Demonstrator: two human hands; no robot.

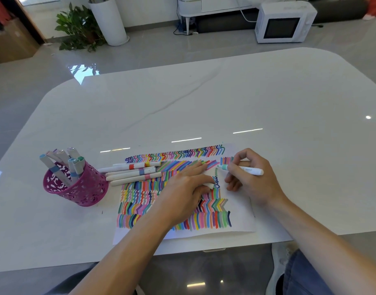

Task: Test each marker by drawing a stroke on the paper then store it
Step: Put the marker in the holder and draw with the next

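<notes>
- Currently the right hand (252, 177) grasps a white marker (250, 170), fingers curled round its barrel; the green tip touches the paper (240, 220) at a fresh green stroke.
- Left hand (182, 188): released, fingers stretched flat, pressing down on the paper's striped middle.
- Small white piece (208, 185) at the left thumb tip; whether it is pinched cannot be told.
- Loose markers (131, 174) lie side by side across the paper's left edge.
- Pink cup (76, 189), on the table (204, 103) left of the paper, holds stored markers (64, 161) upright.
</notes>
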